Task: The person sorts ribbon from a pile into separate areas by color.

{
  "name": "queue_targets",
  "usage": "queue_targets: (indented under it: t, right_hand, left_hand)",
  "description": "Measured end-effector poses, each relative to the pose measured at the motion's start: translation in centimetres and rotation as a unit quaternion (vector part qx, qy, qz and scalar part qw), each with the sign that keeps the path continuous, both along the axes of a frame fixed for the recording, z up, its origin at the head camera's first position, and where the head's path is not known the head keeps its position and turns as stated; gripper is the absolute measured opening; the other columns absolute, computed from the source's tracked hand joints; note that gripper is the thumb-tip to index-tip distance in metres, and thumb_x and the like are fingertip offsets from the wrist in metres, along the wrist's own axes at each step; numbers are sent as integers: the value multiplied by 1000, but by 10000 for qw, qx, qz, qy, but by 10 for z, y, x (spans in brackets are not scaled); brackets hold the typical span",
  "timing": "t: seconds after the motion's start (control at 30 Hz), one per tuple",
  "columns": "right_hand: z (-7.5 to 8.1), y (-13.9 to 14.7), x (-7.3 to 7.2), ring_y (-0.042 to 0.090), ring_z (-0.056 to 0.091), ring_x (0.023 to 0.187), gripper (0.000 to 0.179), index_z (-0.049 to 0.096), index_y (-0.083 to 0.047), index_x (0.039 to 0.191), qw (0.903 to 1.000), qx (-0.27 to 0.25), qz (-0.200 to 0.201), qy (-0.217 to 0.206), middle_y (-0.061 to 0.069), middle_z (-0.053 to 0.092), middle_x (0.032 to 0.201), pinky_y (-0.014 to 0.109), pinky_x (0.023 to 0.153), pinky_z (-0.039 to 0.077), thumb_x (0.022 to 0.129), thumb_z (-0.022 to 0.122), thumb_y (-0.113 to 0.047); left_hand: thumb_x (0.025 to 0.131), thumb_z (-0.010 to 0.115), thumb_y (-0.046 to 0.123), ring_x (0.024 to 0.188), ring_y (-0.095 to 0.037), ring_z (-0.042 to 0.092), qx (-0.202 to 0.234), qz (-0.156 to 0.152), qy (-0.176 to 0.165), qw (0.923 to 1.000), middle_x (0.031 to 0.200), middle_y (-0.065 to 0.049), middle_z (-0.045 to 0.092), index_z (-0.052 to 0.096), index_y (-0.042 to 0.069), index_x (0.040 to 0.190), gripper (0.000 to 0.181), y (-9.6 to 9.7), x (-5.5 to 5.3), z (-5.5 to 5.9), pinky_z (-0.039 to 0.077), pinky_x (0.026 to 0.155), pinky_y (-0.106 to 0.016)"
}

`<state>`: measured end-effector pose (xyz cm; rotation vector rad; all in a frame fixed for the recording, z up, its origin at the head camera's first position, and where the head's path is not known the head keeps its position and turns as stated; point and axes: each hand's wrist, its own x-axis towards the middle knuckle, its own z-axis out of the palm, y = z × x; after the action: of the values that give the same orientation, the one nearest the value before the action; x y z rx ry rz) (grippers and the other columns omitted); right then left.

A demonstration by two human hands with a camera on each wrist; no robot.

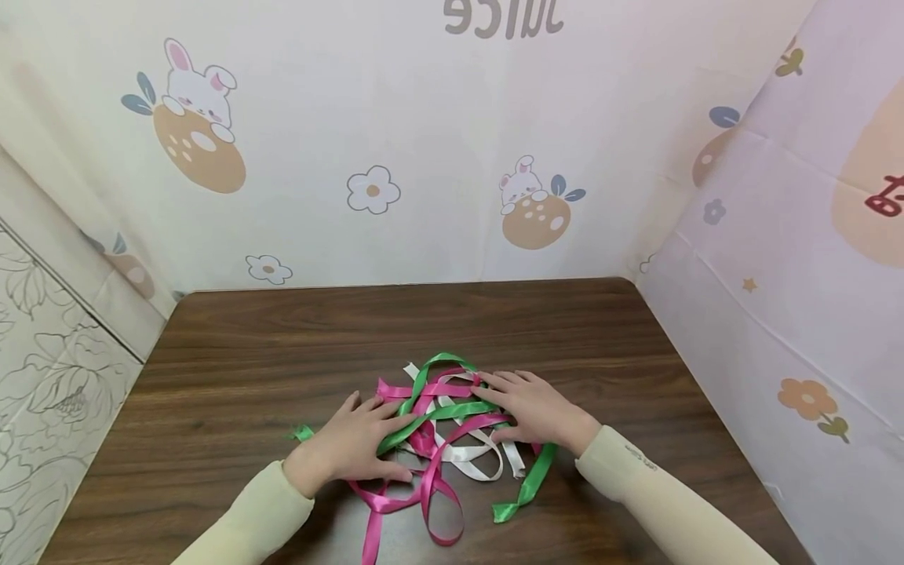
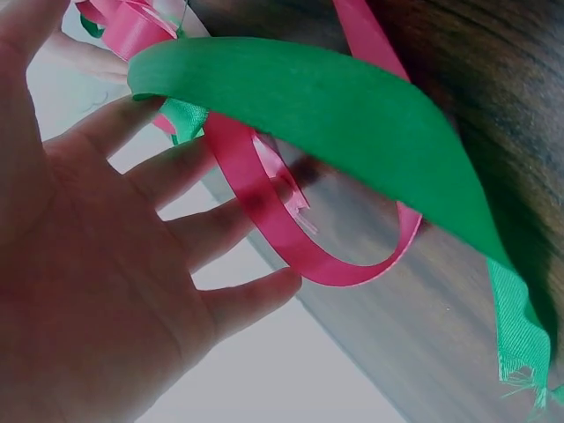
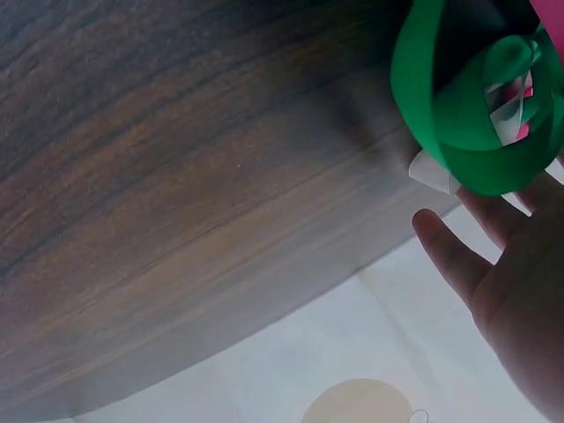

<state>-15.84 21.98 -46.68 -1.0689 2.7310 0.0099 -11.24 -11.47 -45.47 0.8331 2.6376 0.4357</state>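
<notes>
A loose tangle of satin ribbons lies mid-table: a green ribbon point(image 1: 459, 410), a pink ribbon point(image 1: 442, 453) and a white ribbon point(image 1: 466, 453). On its left side my left hand point(image 1: 353, 443) rests with fingers spread. In the left wrist view those straight fingers touch the green ribbon point(image 2: 308, 115) and the pink ribbon point(image 2: 282, 229). My right hand point(image 1: 533, 404) lies over the tangle's right side, fingers extended. The right wrist view has its fingertips against the looped green ribbon point(image 3: 467, 141), with a white ribbon end point(image 3: 432, 172) beside them. Parts beneath both palms are hidden.
The ribbons lie on a dark wood-grain table point(image 1: 282, 337). Behind it hangs a pale curtain point(image 1: 438, 235) printed with rabbits and flowers, and a similar printed sheet point(image 1: 763, 275) borders the right side. A frayed green end point(image 1: 304, 432) sticks out left of the left wrist.
</notes>
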Motion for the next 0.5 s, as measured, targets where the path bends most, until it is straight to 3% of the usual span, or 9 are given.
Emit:
queue_targets:
  t: [0.27,0.5]
  right_hand:
    - [15,2,-6,31,50,145,85,46,-23,156,9984,-521,-145,137,7,44,163,57,116,42,86,75,-61]
    - [37,-1,-19,28,58,137,73,54,-18,150,9915,-1091,-321,630,8,57,152,54,109,49,89,78,-50]
  left_hand:
    - [79,72,74,146,-45,44,171,46,236,9996,160,-11,48,52,26,152,89,-5,-7,7,22,118,-76]
    - [83,74,68,145,-39,49,371,289,555,9974,159,-10,50,53,25,151,84,-14,-22,25,23,118,-76]
